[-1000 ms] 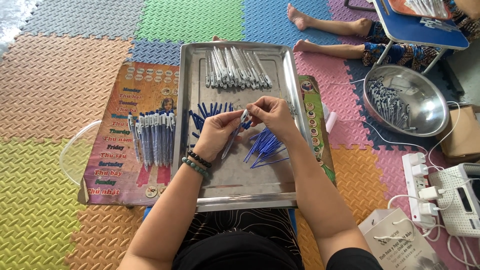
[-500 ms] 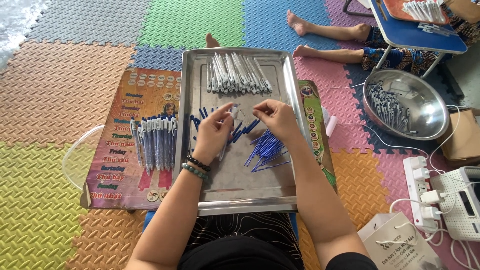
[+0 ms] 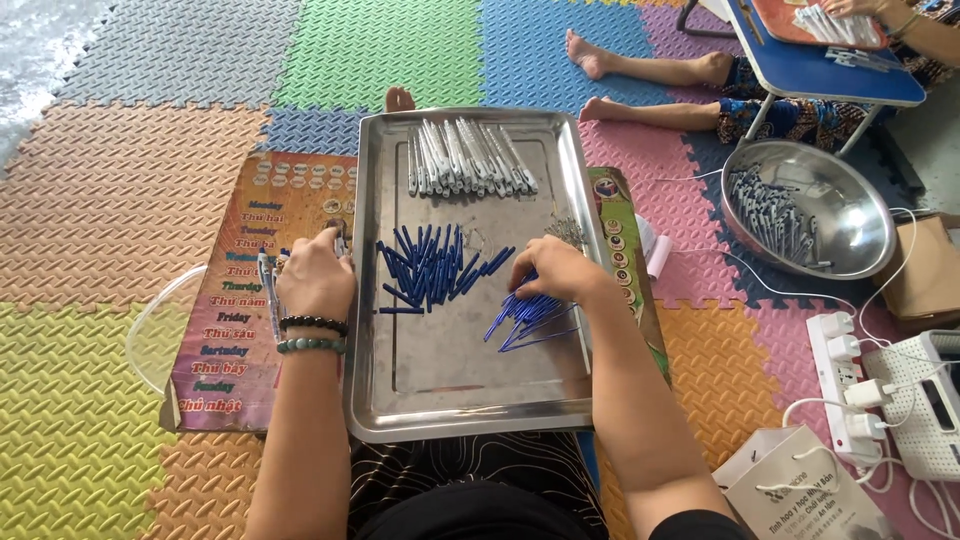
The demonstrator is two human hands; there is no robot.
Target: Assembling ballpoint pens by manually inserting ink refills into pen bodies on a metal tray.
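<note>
Risk: left hand (image 3: 315,275), pinching a pen left of the steel tray (image 3: 450,400), and right hand (image 3: 560,272), fingers closing on the blue refills (image 3: 525,315) inside it, may scatter both piles.

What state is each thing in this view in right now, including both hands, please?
Left hand: off the tray, closed on a pen over the poster.
Right hand: resting on the thin blue refills.
Steel tray: flat on the mat, near end bare.
Grey pen barrels: bunched at the far end.
Blue pieces: loosely piled mid-tray.
Steel bowl: upright, holding pens.
Power strip: plugs inserted.
</note>
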